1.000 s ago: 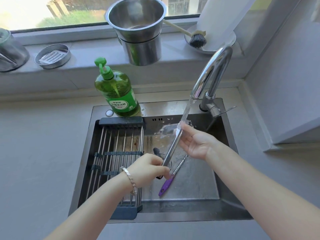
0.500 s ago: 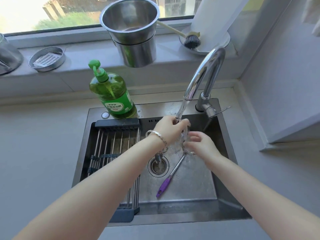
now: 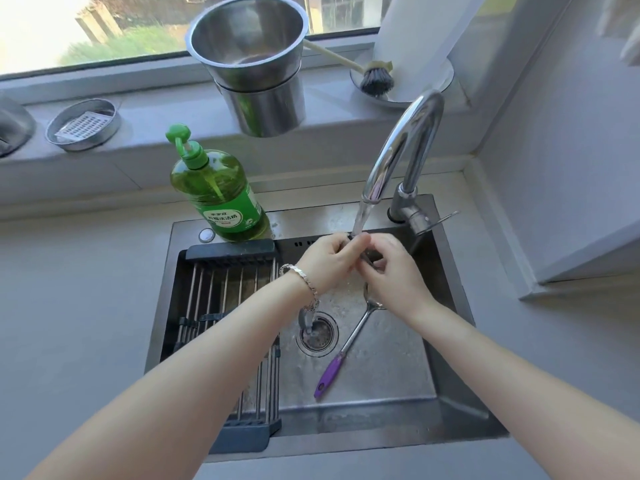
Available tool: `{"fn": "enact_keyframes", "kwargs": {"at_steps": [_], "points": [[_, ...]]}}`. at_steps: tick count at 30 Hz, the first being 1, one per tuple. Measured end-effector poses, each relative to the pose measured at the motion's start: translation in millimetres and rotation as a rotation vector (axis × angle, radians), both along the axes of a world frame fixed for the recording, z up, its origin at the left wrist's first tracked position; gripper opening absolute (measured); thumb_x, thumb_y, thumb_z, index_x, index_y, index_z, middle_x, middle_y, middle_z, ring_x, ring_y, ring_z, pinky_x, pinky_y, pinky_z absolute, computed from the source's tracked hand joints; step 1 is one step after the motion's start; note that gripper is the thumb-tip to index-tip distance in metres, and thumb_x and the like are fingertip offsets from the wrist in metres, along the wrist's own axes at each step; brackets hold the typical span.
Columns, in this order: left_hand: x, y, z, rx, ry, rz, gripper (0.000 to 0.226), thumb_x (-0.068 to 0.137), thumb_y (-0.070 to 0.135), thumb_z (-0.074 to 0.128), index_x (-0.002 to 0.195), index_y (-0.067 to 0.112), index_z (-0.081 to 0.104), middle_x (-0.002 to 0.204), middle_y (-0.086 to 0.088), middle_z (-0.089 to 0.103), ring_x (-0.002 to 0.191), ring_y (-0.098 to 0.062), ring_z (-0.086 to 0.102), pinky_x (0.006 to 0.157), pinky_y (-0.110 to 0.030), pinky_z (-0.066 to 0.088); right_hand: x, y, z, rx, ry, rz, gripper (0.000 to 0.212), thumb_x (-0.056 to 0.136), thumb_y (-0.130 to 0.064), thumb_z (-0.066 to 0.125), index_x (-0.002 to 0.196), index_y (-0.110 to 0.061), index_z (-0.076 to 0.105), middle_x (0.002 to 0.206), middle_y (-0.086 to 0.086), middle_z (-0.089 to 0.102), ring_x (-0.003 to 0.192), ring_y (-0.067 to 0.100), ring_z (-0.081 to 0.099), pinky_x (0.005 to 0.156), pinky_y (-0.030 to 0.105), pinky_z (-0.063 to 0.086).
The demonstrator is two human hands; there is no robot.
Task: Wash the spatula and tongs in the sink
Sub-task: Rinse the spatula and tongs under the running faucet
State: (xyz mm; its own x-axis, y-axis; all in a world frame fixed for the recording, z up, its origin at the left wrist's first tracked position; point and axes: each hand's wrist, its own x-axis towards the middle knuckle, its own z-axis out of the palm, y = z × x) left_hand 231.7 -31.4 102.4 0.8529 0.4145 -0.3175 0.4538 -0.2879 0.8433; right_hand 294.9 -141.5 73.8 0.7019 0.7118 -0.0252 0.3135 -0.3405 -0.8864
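Now both hands meet under the running water at the centre of the frame. The left hand (image 3: pixel 330 259), lower down a second ago at the handle end of the long steel tongs (image 3: pixel 363 252), has risen to the stream, and the tongs, then held out at a slant, are almost wholly hidden between the palms; only a short metal stretch shows. The left fingers curl shut around that metal, and the right hand (image 3: pixel 393 271) closes over it from the other side, fingers bent in a grip. This shift suggests rubbing of the tongs' working end, so the first utensil appears to be in mid-wash.

The steel spatula with the purple handle (image 3: pixel 346 344) lies on the floor of the stainless steel sink (image 3: pixel 460 410), just below the right hand, its handle pointing to the lower centre beside the round drain (image 3: pixel 317 336); it seems not yet taken up. A curved chrome tap (image 3: pixel 401 147) pours onto the hands.

A dark roll-up drying rack of steel rods (image 3: pixel 221 292) covers the sink's left part. The green bottle of dish soap (image 3: pixel 218 192) stands at the sink's upper left corner. The surrounding worktop is plain grey. On the grey window ledge (image 3: pixel 156 126) across the top stand stacked steel bowls (image 3: pixel 252 64), a small round steel dish (image 3: pixel 83 124) at upper left, and a dish brush (image 3: pixel 375 79) at upper right.
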Motion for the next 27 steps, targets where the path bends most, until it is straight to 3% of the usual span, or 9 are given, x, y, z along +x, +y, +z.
{"fn": "enact_keyframes", "kwargs": {"at_steps": [3,7,10,15,18,20,22,25,27], "points": [[0.4,1.5,-0.3,-0.166,0.025,-0.038,0.035,0.093,0.038,0.046,0.066,0.017,0.051,0.052,0.004,0.046,0.037,-0.002,0.040,0.048,-0.021,0.041,4.4,-1.9,2.3,0.024,0.133,0.009,0.023,0.091,-0.012,0.055,0.080,-0.030,0.064,0.070,-0.011,0.065,0.063,-0.002,0.057,0.061,0.018,0.045],[-0.8,8.2,-0.8,-0.473,-0.028,-0.005,0.028,0.094,0.029,0.048,0.073,0.014,0.062,0.051,0.008,0.053,0.043,-0.005,0.045,0.049,-0.021,0.041,10.0,-10.1,3.8,0.087,0.251,-0.107,0.017,0.088,-0.019,0.063,0.080,-0.034,0.065,0.076,-0.013,0.069,0.076,0.004,0.065,0.075,0.022,0.051],[-2.2,9.6,-7.9,-0.613,-0.015,-0.035,0.017,0.095,0.015,0.048,0.086,0.012,0.062,0.054,0.008,0.061,0.044,-0.004,0.050,0.044,-0.018,0.042,12.2,-17.9,-1.4,0.076,0.247,-0.172,0.019,0.090,-0.016,0.060,0.081,-0.032,0.064,0.074,-0.010,0.067,0.069,0.008,0.061,0.066,0.022,0.048],[-2.9,8.2,-8.4,-0.556,0.088,-0.041,0.021,0.094,0.021,0.051,0.079,0.011,0.062,0.049,0.006,0.061,0.037,-0.005,0.049,0.039,-0.017,0.042,16.8,-26.1,-6.7,0.064,0.278,-0.278,0.009,0.090,-0.010,0.058,0.094,-0.013,0.065,0.072,-0.002,0.061,0.047,-0.002,0.048,0.050,0.010,0.042],[-5.9,10.6,-6.4,-0.200,0.191,-0.085,0.040,0.090,0.043,0.051,0.060,0.017,0.054,0.043,0.007,0.054,0.036,-0.008,0.045,0.044,-0.019,0.038,20.1,-26.6,-7.6,0.148,0.365,-0.375,0.010,0.092,-0.009,0.055,0.088,-0.015,0.062,0.071,-0.001,0.059,0.053,-0.001,0.052,0.049,0.010,0.044],[-10.8,14.5,-7.2,-0.076,0.177,-0.073,0.047,0.089,0.047,0.049,0.053,0.017,0.046,0.041,0.006,0.048,0.033,-0.007,0.041,0.042,-0.015,0.037,21.7,-25.8,-6.1,0.163,0.386,-0.401,0.016,0.092,-0.009,0.055,0.083,-0.020,0.060,0.072,-0.001,0.059,0.058,0.000,0.054,0.050,0.010,0.045],[-17.0,18.2,-7.9,-0.157,0.119,-0.049,0.043,0.092,0.040,0.048,0.058,0.014,0.049,0.043,0.006,0.047,0.033,-0.005,0.040,0.040,-0.013,0.037,21.4,-24.2,-4.9,0.166,0.386,-0.394,0.017,0.092,-0.009,0.055,0.081,-0.022,0.060,0.073,-0.002,0.059,0.062,0.002,0.055,0.051,0.011,0.046],[-29.0,22.8,-9.0,-0.420,0.066,0.046,0.025,0.095,0.024,0.048,0.084,0.008,0.063,0.052,0.005,0.052,0.040,-0.004,0.046,0.043,-0.015,0.041,17.0,-19.0,-0.9,0.164,0.419,-0.402,0.018,0.092,-0.010,0.055,0.080,-0.022,0.060,0.072,-0.001,0.059,0.064,0.007,0.054,0.049,0.010,0.044],[-40.3,27.1,-12.0,-0.464,0.044,0.090,0.020,0.096,0.017,0.045,0.094,0.015,0.065,0.058,0.005,0.056,0.046,-0.005,0.048,0.045,-0.015,0.042,11.3,-12.7,-0.1,0.134,0.468,-0.372,0.013,0.092,-0.010,0.055,0.084,-0.018,0.061,0.073,-0.001,0.059,0.064,0.008,0.054,0.048,0.010,0.043]]}}
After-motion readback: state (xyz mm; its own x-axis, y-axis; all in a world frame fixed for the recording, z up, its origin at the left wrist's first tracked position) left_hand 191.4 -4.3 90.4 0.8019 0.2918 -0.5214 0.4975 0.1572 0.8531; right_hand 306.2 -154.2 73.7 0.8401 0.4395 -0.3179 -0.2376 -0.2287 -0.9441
